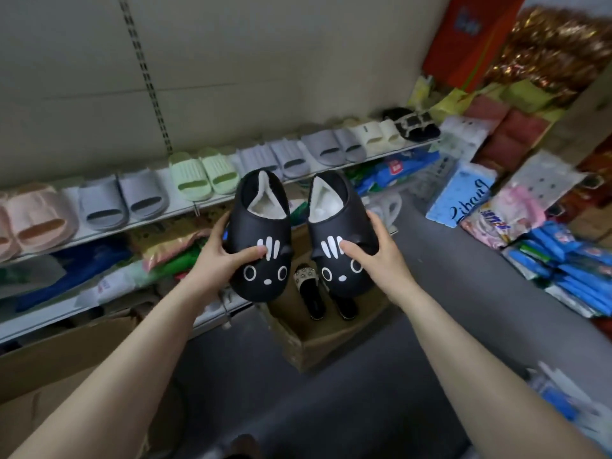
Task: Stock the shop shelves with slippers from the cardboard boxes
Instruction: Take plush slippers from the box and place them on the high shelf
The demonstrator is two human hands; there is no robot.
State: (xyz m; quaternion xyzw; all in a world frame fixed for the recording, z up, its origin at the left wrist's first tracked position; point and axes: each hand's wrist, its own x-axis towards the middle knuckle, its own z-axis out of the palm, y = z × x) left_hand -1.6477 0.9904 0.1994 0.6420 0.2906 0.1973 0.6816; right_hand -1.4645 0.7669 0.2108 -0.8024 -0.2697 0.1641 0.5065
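Observation:
I hold two black slippers with white cat faces and white fleece lining, toes toward me. My left hand (221, 257) grips the left slipper (261, 223), thumb across its top. My right hand (381, 256) grips the right slipper (337, 226) the same way. Both slippers hang in the air in front of the upper shelf (185, 212), which carries a row of pink, grey, green, cream and black slides. Below them an open cardboard box (311, 339) on the floor holds a pair of dark sandals (313, 296).
A lower shelf (49, 321) holds packaged goods. A larger cardboard box (66, 359) stands at the lower left. Piles of packaged goods (563, 260) line the right side. Grey floor (463, 276) runs between them.

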